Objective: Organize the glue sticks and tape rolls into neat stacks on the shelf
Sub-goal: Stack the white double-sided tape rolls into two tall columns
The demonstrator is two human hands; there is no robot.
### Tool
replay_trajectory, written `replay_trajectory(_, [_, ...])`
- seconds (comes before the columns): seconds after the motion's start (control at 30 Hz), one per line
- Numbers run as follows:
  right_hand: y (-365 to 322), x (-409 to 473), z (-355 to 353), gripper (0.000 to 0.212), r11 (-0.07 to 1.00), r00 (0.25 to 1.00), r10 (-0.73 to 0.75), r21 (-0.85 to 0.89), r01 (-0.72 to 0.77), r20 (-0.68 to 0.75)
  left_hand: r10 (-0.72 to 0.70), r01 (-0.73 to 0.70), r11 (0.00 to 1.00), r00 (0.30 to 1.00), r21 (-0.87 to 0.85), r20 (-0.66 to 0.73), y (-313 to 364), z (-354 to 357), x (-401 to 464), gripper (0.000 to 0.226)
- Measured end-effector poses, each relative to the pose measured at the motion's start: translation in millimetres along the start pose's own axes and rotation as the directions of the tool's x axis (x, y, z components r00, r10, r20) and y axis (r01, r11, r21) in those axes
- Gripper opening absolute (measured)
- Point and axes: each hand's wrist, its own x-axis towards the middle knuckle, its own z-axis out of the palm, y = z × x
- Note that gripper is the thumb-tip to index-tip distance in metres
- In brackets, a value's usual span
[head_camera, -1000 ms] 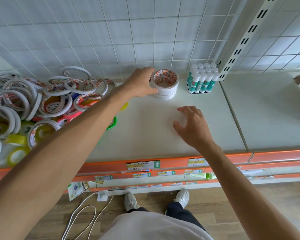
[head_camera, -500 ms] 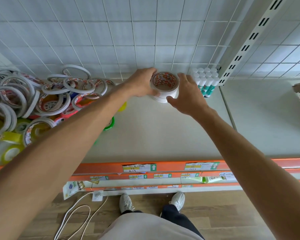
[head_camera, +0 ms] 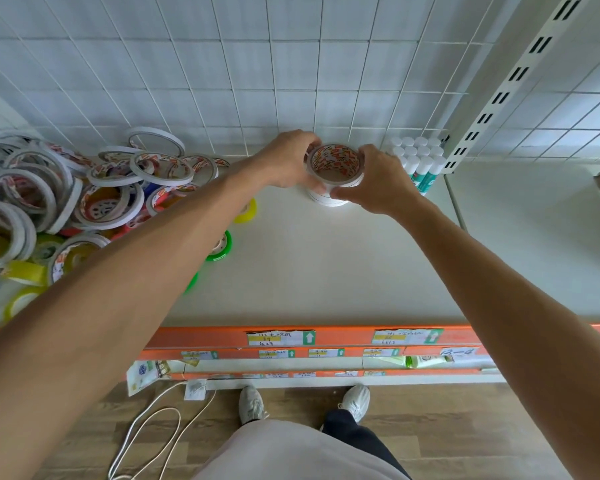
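1. The shelf (head_camera: 319, 271) is a pale flat board with an orange front rail (head_camera: 343, 336) carrying price labels; a white wire grid (head_camera: 222, 81) backs it.
2. A loose pile (head_camera: 66, 202) of tape rolls covers the shelf's left end, mostly white rings lying at all angles, with yellow and green rolls at its near edge.
3. The left hand (head_camera: 288, 161) reaches across from the left and grips the tape stack (head_camera: 335, 178) on its left side, fingers curled round the rim of the top roll and thumb at the near side.
4. The right hand (head_camera: 378, 183) grips the same stack from the right, thumb pressed to the near side of the rolls and fingers curled over the far rim.
5. The stack stands at the back of the shelf, close to the grid, between the pile and the glue sticks (head_camera: 418, 162). Its top roll shows a red-and-white printed core; white rolls sit beneath it on the board.
6. The glue sticks stand upright in a tight block at the back right corner, white caps up, green bodies below, just beside the right hand and against the slotted upright (head_camera: 499, 95).
7. A green roll (head_camera: 220, 245) stands on edge, partly hidden by the left forearm.
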Motion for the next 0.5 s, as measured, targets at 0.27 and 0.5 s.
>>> replay_trajectory(0.27, [-4,-1,-5,0.081,0.998,0.999,0.054,0.013,-0.054,-0.003,-0.002,0.002,1.0,1.0,0.005,-0.001,-2,0,0,0.084])
replay_trajectory(0.5, [-9,-2,-10,0.087,0.996,0.996,0.083,-0.018,-0.083,0.037,-0.024,0.023,0.999,1.0,0.041,0.016,4,-1,-4,0.083])
